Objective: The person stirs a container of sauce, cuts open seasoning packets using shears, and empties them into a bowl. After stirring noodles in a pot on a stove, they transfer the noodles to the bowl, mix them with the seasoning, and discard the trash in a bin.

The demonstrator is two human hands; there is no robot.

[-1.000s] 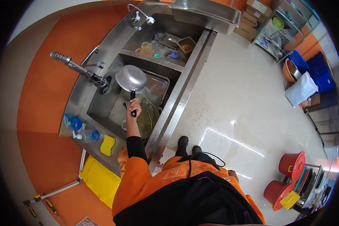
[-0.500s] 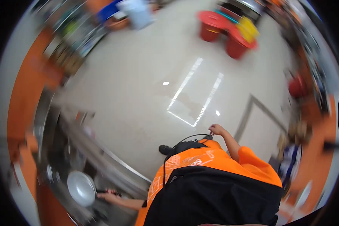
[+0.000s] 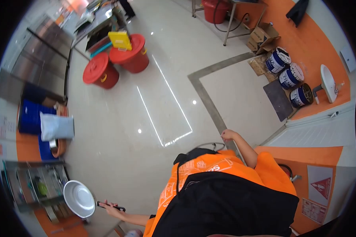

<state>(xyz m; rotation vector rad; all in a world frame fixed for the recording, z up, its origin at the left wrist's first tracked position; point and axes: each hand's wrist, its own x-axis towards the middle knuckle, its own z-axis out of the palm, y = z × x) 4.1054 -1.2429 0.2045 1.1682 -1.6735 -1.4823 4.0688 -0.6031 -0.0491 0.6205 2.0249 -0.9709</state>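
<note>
At the lower left, my left hand (image 3: 112,209) is closed around the black handle of a silver-white pan (image 3: 79,198). The pan's round inside faces up, and nothing shows in it. My right hand (image 3: 227,135) hangs over the floor in front of my body with its fingers loosely curled, and I see nothing in them. Close below it, a thin dark cable (image 3: 203,143) loops along the front of my orange and black clothing (image 3: 225,197).
Two red lidded bins (image 3: 101,71) stand ahead, a yellow box (image 3: 120,40) on one. Paint-type buckets (image 3: 290,75) and a washbasin (image 3: 328,83) line the right wall. At left are a wire rack (image 3: 37,183) and a pale bag (image 3: 57,126). Another person's legs (image 3: 127,8) show far off.
My view has swung to the right, away from the metal sink counter. The pan, still in my left hand, is now above the floor near the rack. The picture is sharper.
</note>
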